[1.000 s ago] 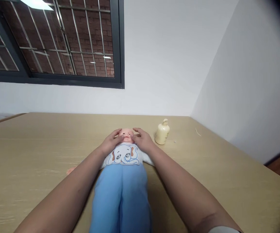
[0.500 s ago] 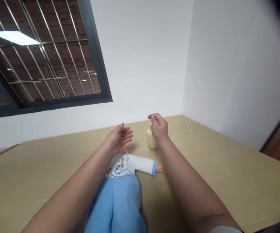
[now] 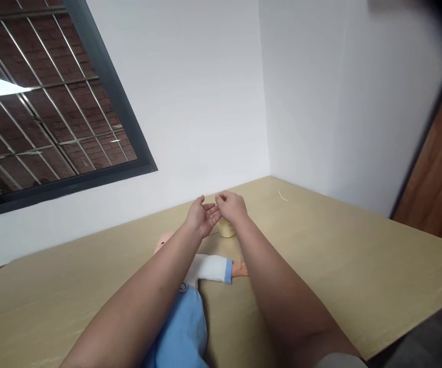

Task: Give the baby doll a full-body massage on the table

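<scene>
My left hand [image 3: 204, 217] is held palm up with its fingers stretched out, above the doll's upper body. Close against its fingertips, my right hand [image 3: 231, 207] is closed in a pinch. A tiny whitish speck shows at the pinch, too small to name. Behind and below my right hand stands a pale yellow container [image 3: 226, 229], its upper part hidden by the hand. A doll [image 3: 211, 268] in a white top and light blue trousers lies on its back beneath my left forearm, which covers much of its face and chest.
The wooden table [image 3: 320, 245] reaches back to a corner of white walls [image 3: 205, 92]. A thin white strip [image 3: 282, 196] lies near its back right edge. A barred window [image 3: 60, 102] is at the upper left, a brown wooden panel [image 3: 435, 168] at the right.
My hands have come together, the right pinch moving left to the left fingertips. The view has turned right, and more of the doll is covered by my left forearm.
</scene>
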Available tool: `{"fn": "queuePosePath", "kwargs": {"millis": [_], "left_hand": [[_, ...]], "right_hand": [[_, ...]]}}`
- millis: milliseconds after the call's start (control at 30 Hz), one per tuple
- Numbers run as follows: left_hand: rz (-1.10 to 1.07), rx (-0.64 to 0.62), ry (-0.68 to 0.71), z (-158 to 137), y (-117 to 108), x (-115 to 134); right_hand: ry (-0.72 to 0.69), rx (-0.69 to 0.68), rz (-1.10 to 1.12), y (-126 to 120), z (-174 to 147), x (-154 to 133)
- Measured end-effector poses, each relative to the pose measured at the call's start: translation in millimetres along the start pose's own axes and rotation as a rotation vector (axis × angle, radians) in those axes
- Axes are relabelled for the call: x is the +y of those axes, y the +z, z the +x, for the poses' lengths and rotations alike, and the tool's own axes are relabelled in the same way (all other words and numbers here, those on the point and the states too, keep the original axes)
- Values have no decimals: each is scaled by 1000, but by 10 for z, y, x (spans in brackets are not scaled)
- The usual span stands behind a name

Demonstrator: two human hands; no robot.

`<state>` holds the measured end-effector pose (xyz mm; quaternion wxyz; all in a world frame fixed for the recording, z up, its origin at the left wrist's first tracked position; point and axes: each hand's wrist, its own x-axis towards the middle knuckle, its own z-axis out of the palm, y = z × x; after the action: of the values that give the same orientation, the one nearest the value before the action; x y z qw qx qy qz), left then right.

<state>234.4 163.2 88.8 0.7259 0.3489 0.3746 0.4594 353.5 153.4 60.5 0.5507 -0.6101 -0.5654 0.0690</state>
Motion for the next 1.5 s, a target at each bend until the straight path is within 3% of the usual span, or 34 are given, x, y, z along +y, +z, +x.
{"fn": "queuePosePath", "kwargs": {"millis": [233, 433, 533, 633, 767, 900, 1033, 1233, 1500], "left_hand": [[-59, -31, -4, -30, -27, 6], [-150, -66, 51, -324, -322, 155], [-271, -71, 124, -562, -502, 239], [-351, -77, 159, -806, -619, 292], [-319, -61, 192, -1005, -762, 367], [-340, 2, 219, -1021, -1021, 458], [-363, -1, 241, -1024, -1204, 514], [-407, 3, 264, -1127, -1107, 471], [-432, -24, 183, -1108, -1127, 392]], "right_hand": [[5, 27, -41, 41, -14, -3], [46, 4, 27, -89, 37, -190], [-106, 17, 71, -140, -84, -531], [-346, -204, 157, -86, -374, -953], [-613, -491, 24, 111, -774, -1300], [-669, -595, -65, 275, -946, -1333], [-643, -681, -75, 258, -1069, -1391], [-662, -695, -3, 154, -1273, -1568], [-675, -692, -62, 376, -1177, -1337]]}}
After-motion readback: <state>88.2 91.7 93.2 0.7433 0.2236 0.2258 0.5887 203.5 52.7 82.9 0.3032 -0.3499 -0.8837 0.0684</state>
